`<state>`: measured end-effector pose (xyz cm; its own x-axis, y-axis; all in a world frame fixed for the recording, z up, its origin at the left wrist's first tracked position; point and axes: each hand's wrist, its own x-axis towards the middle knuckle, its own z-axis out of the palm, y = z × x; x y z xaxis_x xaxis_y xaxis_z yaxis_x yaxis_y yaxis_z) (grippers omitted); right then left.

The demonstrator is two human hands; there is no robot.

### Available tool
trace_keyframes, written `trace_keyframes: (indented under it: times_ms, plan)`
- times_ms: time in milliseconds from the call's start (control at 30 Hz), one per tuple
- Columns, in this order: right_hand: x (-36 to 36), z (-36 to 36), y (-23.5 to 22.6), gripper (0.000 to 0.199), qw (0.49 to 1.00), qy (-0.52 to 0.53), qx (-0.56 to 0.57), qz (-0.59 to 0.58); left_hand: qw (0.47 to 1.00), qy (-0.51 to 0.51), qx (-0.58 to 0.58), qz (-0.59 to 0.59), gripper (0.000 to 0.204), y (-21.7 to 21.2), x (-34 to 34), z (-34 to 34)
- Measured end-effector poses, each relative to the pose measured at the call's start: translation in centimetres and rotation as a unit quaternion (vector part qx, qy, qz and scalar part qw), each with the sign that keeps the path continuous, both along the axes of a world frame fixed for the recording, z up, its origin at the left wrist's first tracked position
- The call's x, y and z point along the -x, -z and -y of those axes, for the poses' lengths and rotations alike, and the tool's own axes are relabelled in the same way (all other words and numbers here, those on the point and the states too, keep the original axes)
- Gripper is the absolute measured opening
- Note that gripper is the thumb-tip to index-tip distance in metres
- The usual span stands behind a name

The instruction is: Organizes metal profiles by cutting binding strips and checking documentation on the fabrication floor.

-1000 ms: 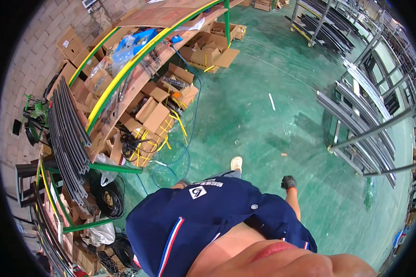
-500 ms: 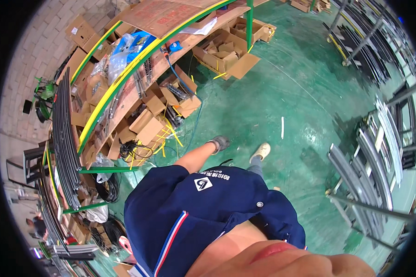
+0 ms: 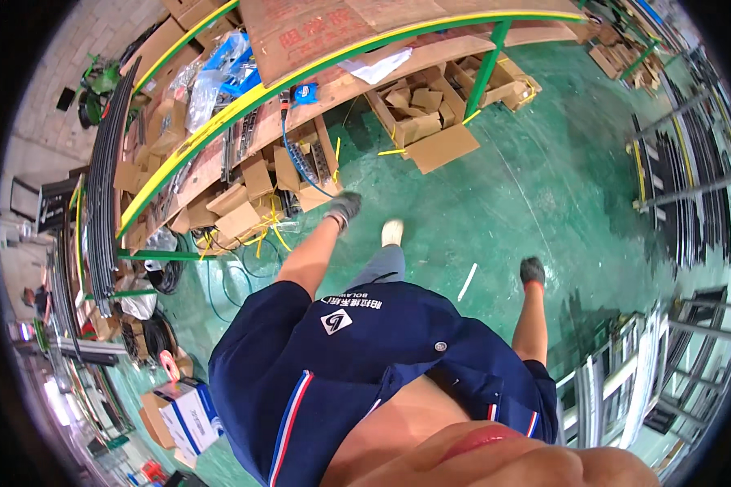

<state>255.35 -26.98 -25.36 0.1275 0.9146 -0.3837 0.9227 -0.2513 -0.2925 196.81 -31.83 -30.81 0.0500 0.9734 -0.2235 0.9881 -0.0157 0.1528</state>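
My left hand (image 3: 345, 209), in a grey glove, hangs in front of my body beside the open cardboard boxes under the workbench. A blue hose (image 3: 299, 165) runs from an orange-and-black tool (image 3: 284, 101) on the bench's lower shelf down to near that hand. Whether the hand touches the hose is unclear. Out to the right, over the green floor, my right hand (image 3: 532, 270) hangs in a dark grey glove, with no object visible next to it. The gloved fingers of both hands are too small and indistinct to read.
The workbench (image 3: 333, 75) has green-and-yellow edges. Beneath it are cardboard boxes (image 3: 240, 217) with yellow straps and a larger open carton (image 3: 443, 148). Black profiles (image 3: 105, 195) stand at left; racks of metal profiles (image 3: 617, 373) line the right. A white-and-blue box (image 3: 188, 418) sits lower left.
The view has shifted along the bench, and the larger carton now appears farther right. My right hand has come into view. A pale shoe now shows ahead of my body, between the hands.
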Motion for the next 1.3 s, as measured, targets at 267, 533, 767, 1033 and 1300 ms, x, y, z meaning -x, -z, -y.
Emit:
trace_keyframes:
  times_ms: [267,533,767,1033,1300]
  plan:
    - [27.7,-26.3,-4.8,0.027,0.900,-0.308,-0.260,-0.167,0.964,-0.236,-0.051,-0.110,0.016,-10.8,7.8,-28.9]
    - [47.7,-41.5,-12.4,0.044,0.902,-0.409,-0.127,-0.055,0.951,-0.295,-0.067,-0.062,0.022,-7.6,10.1,-41.6]
    - [53.9,-54.0,-4.2,0.055,0.848,-0.505,-0.155,-0.046,0.942,-0.329,-0.060,-0.036,0.029,-6.2,9.7,-45.0]
    - [52.3,-54.5,-2.6,0.056,0.846,-0.493,-0.061,-0.191,0.895,-0.426,-0.099,0.084,0.038,-3.8,7.2,-42.2]
    - [46.9,-53.6,-8.9,0.035,0.755,-0.647,-0.075,0.076,0.517,-0.673,-0.055,0.527,0.042,-5.7,-1.0,-34.1]
